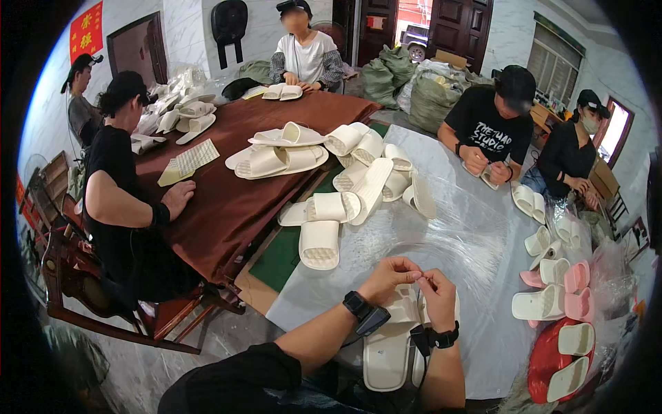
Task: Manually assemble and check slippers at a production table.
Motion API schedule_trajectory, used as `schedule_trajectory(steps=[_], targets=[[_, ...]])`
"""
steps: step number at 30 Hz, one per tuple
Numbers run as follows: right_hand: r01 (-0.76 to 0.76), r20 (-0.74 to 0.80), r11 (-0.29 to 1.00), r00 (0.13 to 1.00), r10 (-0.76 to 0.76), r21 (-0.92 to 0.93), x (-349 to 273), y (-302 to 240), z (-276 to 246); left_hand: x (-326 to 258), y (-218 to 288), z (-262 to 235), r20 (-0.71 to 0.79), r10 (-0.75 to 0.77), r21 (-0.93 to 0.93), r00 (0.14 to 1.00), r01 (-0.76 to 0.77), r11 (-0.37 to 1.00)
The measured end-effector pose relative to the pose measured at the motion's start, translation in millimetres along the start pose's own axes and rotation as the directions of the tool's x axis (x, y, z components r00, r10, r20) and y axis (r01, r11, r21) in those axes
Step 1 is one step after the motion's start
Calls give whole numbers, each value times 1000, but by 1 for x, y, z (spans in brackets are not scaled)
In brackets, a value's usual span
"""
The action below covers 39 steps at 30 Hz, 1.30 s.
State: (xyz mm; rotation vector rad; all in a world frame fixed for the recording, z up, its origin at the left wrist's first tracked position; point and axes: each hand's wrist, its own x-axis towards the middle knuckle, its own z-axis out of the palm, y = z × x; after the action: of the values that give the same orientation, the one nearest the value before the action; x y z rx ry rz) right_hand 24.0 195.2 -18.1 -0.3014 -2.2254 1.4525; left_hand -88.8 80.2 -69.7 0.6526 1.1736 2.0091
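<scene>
A pair of cream slippers (385, 359) lies on the grey plastic-covered table right below my hands, partly hidden by my wrists. My left hand (390, 279) is above their strap end, thumb and forefinger pinched together. Close against it, my right hand (438, 298) also pinches with its fingertips. Whatever the two pinches hold, if anything, is too small to make out. Just beyond my hands, a cream slipper (319, 245) stands at the near end of a loose heap of cream slippers (372, 183).
Brown cloth (227, 228) covers the table at left, where more slippers (279, 155) are stacked. Pink slippers (578, 290) and a red bag (545, 366) sit along the right edge. Several people work around the tables; one person's hand (178, 199) rests on the cloth. Sacks (434, 100) stand behind.
</scene>
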Motion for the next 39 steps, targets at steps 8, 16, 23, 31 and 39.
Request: schedule_trajectory(steps=[8, 16, 23, 31, 39], targets=[[31, 17, 999, 999, -30, -33, 5, 8, 3, 6, 2, -1, -11, -27, 23, 1000, 27, 999], [18, 47, 999, 999, -16, -36, 5, 5, 2, 6, 1, -2, 11, 3, 25, 1000, -3, 1000], [-4, 32, 1000, 999, 4, -1, 6, -3, 3, 5, 3, -5, -5, 11, 22, 1000, -11, 1000], [8, 24, 1000, 1000, -8, -9, 4, 10, 2, 5, 1, -1, 14, -3, 6, 1000, 3, 1000], [29, 16, 1000, 999, -29, 8, 9, 2, 2, 5, 8, 0, -1, -2, -18, 1000, 2, 1000]])
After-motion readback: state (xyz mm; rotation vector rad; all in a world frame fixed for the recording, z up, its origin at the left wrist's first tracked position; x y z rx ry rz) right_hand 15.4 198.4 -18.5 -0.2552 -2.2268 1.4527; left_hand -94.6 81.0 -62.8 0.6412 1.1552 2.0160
